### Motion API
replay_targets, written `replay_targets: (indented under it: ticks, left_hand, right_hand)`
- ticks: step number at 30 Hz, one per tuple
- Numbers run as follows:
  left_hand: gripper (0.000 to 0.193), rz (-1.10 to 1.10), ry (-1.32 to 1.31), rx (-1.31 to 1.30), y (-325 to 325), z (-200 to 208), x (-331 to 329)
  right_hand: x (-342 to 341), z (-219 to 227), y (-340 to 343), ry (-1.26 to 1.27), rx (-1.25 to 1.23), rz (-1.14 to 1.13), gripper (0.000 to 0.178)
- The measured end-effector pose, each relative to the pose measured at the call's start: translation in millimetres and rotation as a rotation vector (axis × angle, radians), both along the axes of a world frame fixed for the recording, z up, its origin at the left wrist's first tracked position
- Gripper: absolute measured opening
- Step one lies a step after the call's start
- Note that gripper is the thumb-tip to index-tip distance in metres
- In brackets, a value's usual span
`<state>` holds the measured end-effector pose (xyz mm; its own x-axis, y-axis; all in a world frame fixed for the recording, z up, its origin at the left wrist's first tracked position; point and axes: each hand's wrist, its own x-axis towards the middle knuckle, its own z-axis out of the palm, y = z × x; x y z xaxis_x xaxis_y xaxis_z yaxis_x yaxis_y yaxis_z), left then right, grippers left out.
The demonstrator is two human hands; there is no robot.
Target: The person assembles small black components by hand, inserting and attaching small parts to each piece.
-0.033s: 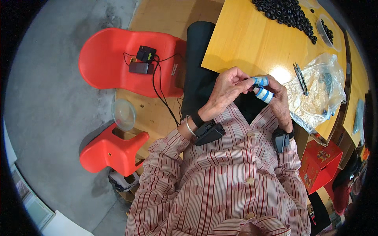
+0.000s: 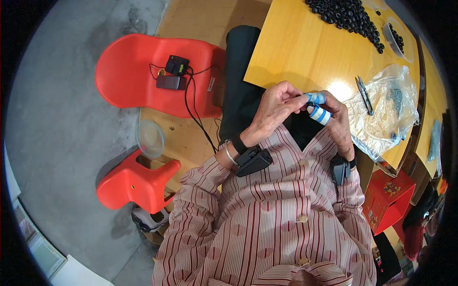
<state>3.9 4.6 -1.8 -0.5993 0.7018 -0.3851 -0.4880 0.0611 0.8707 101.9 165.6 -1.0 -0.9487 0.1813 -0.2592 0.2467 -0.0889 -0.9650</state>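
Observation:
My left hand (image 2: 275, 108) is closed, thumb and index finger pinched together just above my lap. Its fingertips meet those of my right hand (image 2: 336, 117), whose thumb and index finger are wrapped in blue and white tape. Between the taped fingers sits a small black piece (image 2: 310, 104), mostly covered, so its exact shape is hidden. What the left fingertips pinch cannot be made out. On the table (image 2: 296, 52), to the right of my hands, thread snips (image 2: 365, 95) lie on a clear plastic bag (image 2: 381, 117). Farther off is a pile of small black rings (image 2: 346, 16).
A clear bowl (image 2: 392, 40) with more black rings stands at the table's far right. To my left, a red chair (image 2: 129, 71) carries black devices (image 2: 171, 82) with cables. Nearer are a clear tub (image 2: 150, 138) and a red stool (image 2: 121, 186). A red box (image 2: 386, 200) stands at right.

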Motion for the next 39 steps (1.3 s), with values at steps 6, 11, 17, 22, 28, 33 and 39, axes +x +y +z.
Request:
replay_targets:
  ticks: [6, 11, 17, 22, 28, 33, 39]
  left_hand:
    - [0.016, -0.014, 0.010, -0.007, 0.6, 2.3, 0.6]
    - [0.016, -0.022, 0.015, 0.006, 0.7, 2.3, 0.8]
    - [0.017, -0.012, -0.020, 0.020, 1.4, 2.7, 0.9]
    - [0.019, -0.021, -0.002, 0.029, 2.3, 3.8, 0.4]
    - [0.019, -0.022, 0.015, 0.028, 2.7, 0.3, 0.7]
    - [0.018, -0.021, -0.002, 0.037, 4.2, 4.0, 0.3]
    - [0.018, -0.010, -0.015, 0.054, 8.0, 11.3, -1.6]
  right_hand:
    - [0.2, -0.9, 0.3, 0.002, 0.012, 0.001, 0.025]
    - [0.1, -0.1, 0.3, 0.008, 0.007, 0.000, 0.025]
    - [0.2, -1.0, 0.3, 0.006, 0.029, -0.003, 0.025]
    - [-0.1, 1.3, -0.3, 0.022, 0.027, -0.010, 0.025]
    - [0.2, -0.5, 0.4, 0.027, 0.038, -0.005, 0.025]
    - [0.8, -0.2, 0.4, 0.030, 0.025, -0.015, 0.024]
    - [-0.5, 3.5, 1.4, 0.021, -0.015, -0.045, 0.024]
